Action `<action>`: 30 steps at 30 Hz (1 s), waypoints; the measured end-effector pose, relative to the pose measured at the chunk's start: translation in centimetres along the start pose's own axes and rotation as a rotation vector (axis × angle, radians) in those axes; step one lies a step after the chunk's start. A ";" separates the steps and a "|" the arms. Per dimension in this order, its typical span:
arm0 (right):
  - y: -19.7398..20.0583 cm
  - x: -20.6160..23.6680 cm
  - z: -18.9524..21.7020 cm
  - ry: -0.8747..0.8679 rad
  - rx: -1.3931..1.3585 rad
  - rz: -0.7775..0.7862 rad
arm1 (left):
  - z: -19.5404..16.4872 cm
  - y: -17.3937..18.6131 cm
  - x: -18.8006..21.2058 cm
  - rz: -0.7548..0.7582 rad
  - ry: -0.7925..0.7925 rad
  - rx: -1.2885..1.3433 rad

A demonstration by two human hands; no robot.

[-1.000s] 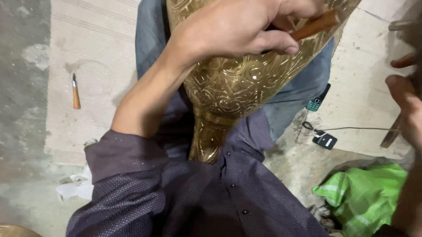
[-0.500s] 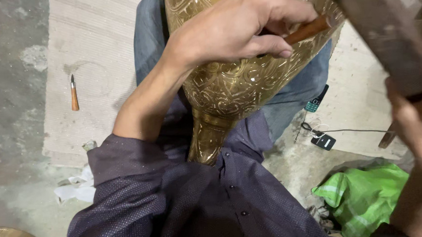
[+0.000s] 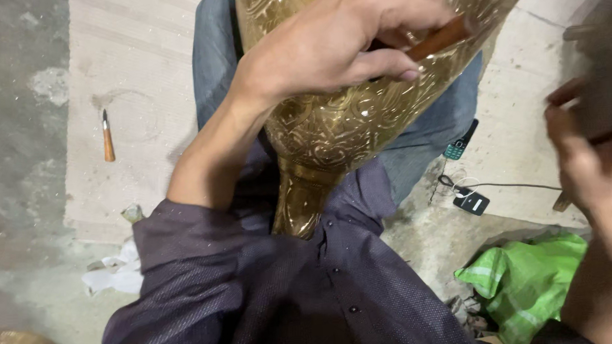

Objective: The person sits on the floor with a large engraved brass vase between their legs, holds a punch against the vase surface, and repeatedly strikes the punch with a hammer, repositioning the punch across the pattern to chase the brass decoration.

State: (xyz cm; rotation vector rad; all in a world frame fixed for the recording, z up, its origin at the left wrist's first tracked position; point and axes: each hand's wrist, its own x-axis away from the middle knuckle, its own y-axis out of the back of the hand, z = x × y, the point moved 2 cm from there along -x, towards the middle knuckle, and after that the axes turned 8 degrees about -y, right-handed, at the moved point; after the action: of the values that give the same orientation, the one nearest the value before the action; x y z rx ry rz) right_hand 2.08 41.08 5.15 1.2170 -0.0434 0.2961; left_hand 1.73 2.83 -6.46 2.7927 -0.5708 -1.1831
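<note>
1. In the head view we see a bright green plastic bag [image 3: 527, 286] crumpled on the floor at the near right.
2. Far of it lie a small dark phone with teal keys [image 3: 460, 145] and a black charger block [image 3: 472, 202] with its cable, just right of the person's leg.
3. On the pale mat [image 3: 133, 76] at the left lies a wooden-handled chisel [image 3: 107, 137], well apart from the hands.
4. The engraved brass vase [image 3: 345, 116] rests in the lap, its neck toward the dark shirt.
5. The left hand [image 3: 335, 45] lies on the vase, fingers clenched around a wooden-handled tool [image 3: 440, 40].
6. The right hand [image 3: 590, 162] is blurred at the right edge; we cannot tell its grip.
</note>
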 end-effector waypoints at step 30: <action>-0.1 -1.9 1.8 0.076 0.280 -0.010 | -2.1 0.2 0.7 -0.079 0.121 -0.114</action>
State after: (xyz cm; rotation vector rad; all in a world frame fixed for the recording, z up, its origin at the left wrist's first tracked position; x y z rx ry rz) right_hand 0.49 39.04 5.31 1.4815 0.0722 0.3479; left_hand 3.59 2.22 -5.41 2.7883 -0.3741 -1.0157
